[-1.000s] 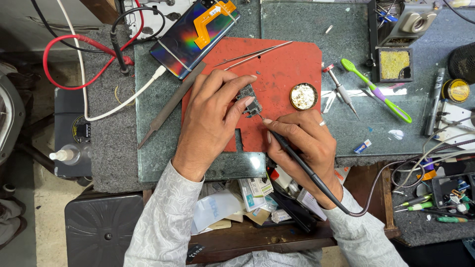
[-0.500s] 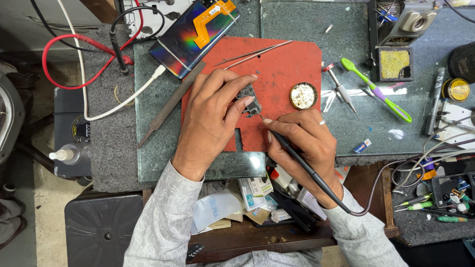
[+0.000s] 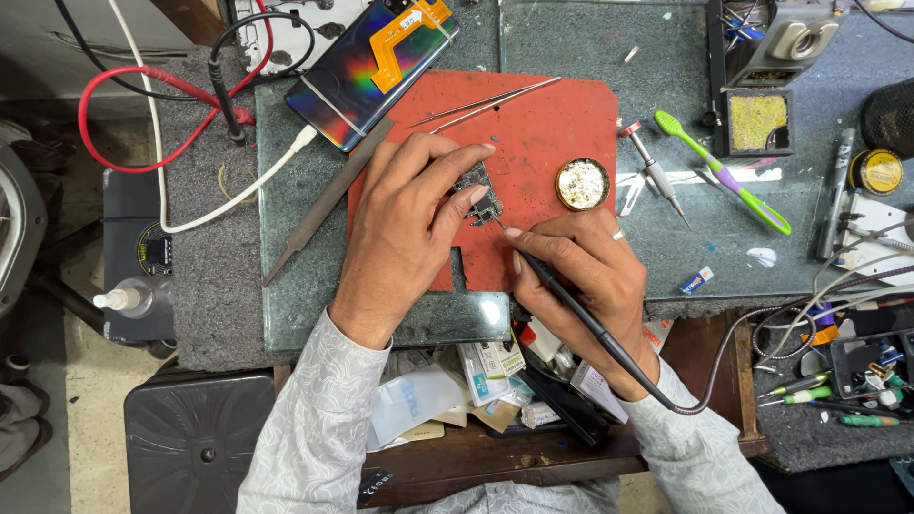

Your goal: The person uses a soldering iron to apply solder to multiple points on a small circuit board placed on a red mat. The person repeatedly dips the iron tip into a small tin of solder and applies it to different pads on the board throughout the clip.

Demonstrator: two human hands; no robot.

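Pinning a small circuit board (image 3: 479, 193) to the red mat (image 3: 552, 124) on the worktop (image 3: 609, 43), the left hand (image 3: 405, 224) has its fingers curled over the board's left and top edges, grip clenched on it. The right hand (image 3: 581, 276) grasps a soldering iron (image 3: 571, 305) like a pen; its long axis runs from lower right up to the left, tip touching the board's lower right edge. The board lies just up-left of the right grip, between both hands. A solder tin (image 3: 583, 184) sits near, to the right.
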